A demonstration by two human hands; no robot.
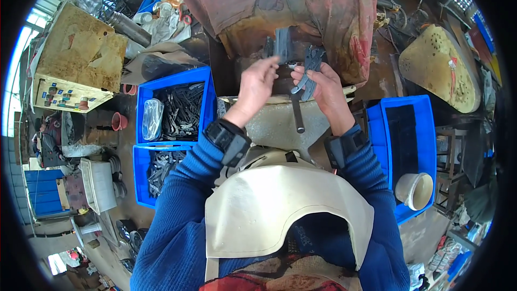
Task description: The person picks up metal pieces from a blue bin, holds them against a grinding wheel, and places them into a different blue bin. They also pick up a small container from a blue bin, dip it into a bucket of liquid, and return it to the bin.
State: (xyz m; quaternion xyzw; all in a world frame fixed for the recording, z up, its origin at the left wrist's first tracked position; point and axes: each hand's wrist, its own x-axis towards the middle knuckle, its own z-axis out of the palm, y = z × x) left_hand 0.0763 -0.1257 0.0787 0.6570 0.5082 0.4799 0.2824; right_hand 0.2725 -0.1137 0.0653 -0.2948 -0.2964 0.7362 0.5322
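Observation:
My right hand [328, 89] is closed around a small bundle of flat, dark grey metal pieces [312, 67], their ends sticking out past my fingers. To its left my left hand [255, 87] has its fingers curled together; whether anything is between them I cannot make out. Just beyond that hand's fingertips stands a grey upright block [283, 42], blurred at its lower part. A dark metal rod or handle [298, 113] slants below the bundle, over a pale, worn machine surface [269, 124].
Blue bins [173, 144] of dark metal parts stand at my left; one also holds a clear plastic package [153, 118]. On the right are more blue bins [379, 145] and a white bucket [414, 191]. A stained reddish cloth [226, 0] hangs ahead. A control box [75, 59] stands far left.

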